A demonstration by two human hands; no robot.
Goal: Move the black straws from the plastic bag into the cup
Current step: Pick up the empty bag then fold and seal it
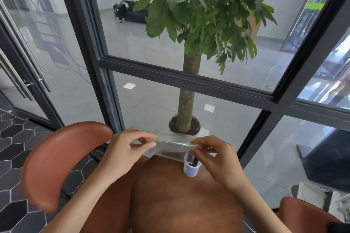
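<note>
Clear flat plastic bag (170,146) pinched at its top edge between left hand (123,149) and right hand (217,159), thin black straws (194,161) stood in small translucent plastic cup (191,168) just under right fingers, near round brown table's (180,204) far edge

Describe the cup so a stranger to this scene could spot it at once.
Start at the round brown table in front of the glass wall with the potted tree behind it. Near the table's far edge, just under the right hand, stands a small translucent white cup. It is the only container standing there, with black straws poking from its mouth.
</note>
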